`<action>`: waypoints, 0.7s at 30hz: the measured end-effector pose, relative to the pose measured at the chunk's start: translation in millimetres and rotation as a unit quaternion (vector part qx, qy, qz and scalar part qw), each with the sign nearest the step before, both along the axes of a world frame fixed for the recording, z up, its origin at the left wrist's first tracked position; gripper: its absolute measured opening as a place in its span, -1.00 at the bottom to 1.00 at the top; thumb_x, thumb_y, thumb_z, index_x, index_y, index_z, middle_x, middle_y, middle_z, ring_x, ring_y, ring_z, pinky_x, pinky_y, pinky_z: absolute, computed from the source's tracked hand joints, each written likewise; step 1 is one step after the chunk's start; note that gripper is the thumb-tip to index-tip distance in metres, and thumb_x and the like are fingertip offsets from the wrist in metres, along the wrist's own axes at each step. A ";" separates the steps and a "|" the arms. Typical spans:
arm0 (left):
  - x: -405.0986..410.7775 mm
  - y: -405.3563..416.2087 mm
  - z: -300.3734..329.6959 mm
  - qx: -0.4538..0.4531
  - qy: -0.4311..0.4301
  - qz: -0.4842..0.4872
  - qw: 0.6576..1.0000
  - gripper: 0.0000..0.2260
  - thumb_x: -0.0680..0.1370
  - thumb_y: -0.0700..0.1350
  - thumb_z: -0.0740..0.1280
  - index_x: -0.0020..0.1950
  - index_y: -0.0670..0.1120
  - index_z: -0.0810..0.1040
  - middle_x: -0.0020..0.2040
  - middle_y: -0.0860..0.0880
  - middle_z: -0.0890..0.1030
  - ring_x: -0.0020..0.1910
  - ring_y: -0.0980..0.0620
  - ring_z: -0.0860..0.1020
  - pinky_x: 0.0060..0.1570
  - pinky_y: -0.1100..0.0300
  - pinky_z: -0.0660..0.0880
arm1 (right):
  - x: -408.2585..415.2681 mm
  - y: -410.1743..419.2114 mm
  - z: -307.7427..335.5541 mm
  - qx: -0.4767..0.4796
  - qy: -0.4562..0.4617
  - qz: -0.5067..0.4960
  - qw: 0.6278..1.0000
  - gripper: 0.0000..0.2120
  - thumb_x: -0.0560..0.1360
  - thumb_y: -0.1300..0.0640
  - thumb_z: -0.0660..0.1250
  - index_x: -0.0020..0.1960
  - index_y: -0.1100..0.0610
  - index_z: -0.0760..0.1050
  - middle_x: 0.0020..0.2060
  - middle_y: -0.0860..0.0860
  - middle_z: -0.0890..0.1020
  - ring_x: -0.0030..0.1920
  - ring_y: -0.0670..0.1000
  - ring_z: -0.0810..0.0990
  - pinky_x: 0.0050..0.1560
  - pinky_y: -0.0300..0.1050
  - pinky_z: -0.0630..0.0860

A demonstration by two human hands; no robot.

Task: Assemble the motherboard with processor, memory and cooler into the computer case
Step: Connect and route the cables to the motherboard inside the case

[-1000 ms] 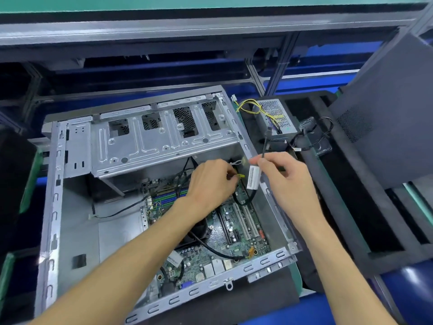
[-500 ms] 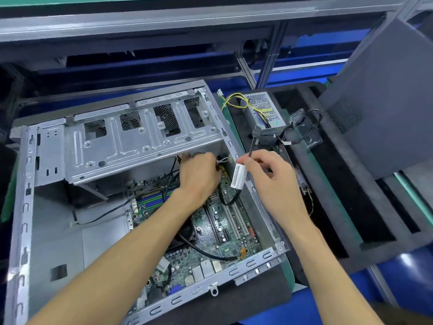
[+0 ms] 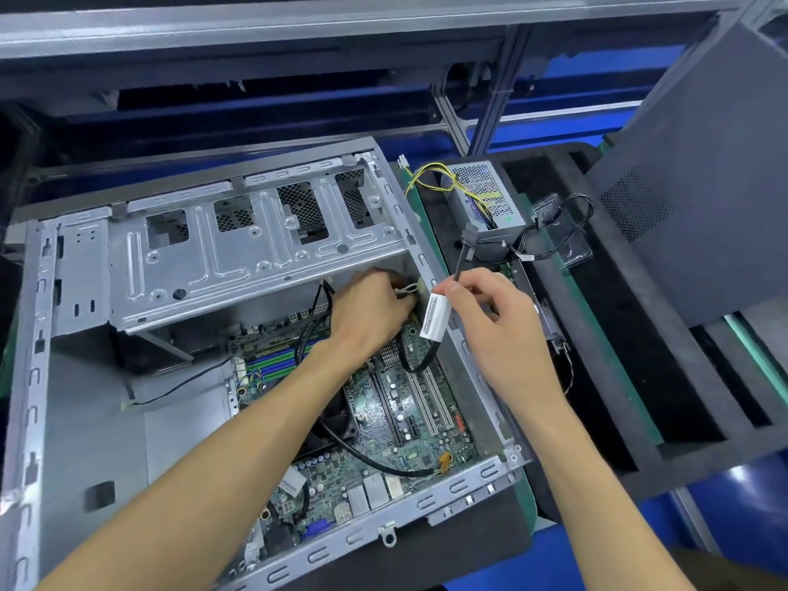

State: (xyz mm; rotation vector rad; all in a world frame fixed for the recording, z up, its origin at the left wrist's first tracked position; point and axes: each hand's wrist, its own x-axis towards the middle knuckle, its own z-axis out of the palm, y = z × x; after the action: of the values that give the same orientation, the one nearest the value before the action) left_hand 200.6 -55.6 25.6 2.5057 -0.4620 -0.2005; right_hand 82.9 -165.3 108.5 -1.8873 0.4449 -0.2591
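Case: computer case (image 3: 85, 398) lying open, motherboard (image 3: 409, 403) sitting inside toward 5 o'clock.
Left hand (image 3: 366, 313): fingers curling round a small connector (image 3: 407, 290) under the drive cage (image 3: 239, 266).
Right hand (image 3: 490, 317): pinching the black cable (image 3: 458, 266) above its white label (image 3: 436, 316).
Foam tray (image 3: 597, 377): holding the power supply (image 3: 486, 194) at 1 o'clock.

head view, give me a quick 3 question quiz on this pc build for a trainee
1. True or false: the motherboard already lies inside the computer case.
2. What does the right hand pinch? A) a screwdriver B) the black cable with the white label C) a memory stick
3. Where does the power supply sit: inside the case or outside it?

Key: 1 true; 2 B; 3 outside, on the black foam tray to the case's right.
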 end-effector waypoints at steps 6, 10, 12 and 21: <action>-0.2 1.9 0.4 -0.016 0.001 -0.009 1.000 -0.76 0.53 0.09 0.38 0.13 0.05 0.68 -0.19 0.04 0.71 -0.32 0.01 0.60 -0.26 0.20 0.51 | 1.3 0.7 -0.3 -0.001 -0.002 0.001 1.000 -0.85 0.61 0.12 0.32 -0.07 0.07 0.64 -0.21 -0.03 0.52 -0.27 -0.19 0.47 -0.26 -0.40 0.32; 8.5 5.2 6.1 0.045 0.046 -0.046 0.997 -0.83 0.55 0.09 0.35 0.07 0.08 0.64 -0.38 0.09 0.60 -0.45 0.12 0.53 -0.42 0.22 0.46 | 0.3 0.4 -0.4 -0.003 -0.005 0.004 1.000 -0.85 0.61 0.12 0.32 -0.07 0.06 0.65 -0.21 -0.04 0.53 -0.26 -0.19 0.46 -0.25 -0.41 0.32; 15.3 7.9 8.1 0.088 0.067 -0.061 0.992 -0.87 0.56 0.06 0.31 -0.03 0.04 0.59 -0.36 0.09 0.56 -0.40 0.12 0.53 -0.44 0.21 0.42 | -0.3 0.2 -0.4 -0.004 -0.006 0.006 1.000 -0.85 0.62 0.12 0.32 -0.06 0.06 0.65 -0.22 -0.04 0.52 -0.27 -0.21 0.46 -0.25 -0.42 0.32; 26.8 11.9 6.6 0.105 0.116 -0.074 0.985 -0.77 0.60 0.10 0.29 -0.20 0.03 0.48 -0.40 0.10 0.46 -0.43 0.14 0.42 -0.48 0.23 0.25 | -0.8 0.0 -1.1 0.003 -0.011 0.002 1.000 -0.85 0.62 0.14 0.32 -0.07 0.04 0.65 -0.22 -0.03 0.53 -0.28 -0.21 0.46 -0.27 -0.43 0.32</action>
State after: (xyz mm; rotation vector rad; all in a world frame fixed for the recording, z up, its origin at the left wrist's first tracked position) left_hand 227.4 -43.8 32.2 2.6075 -0.5535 -0.6219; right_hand 82.1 -165.3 107.4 -1.8772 0.4269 -0.2762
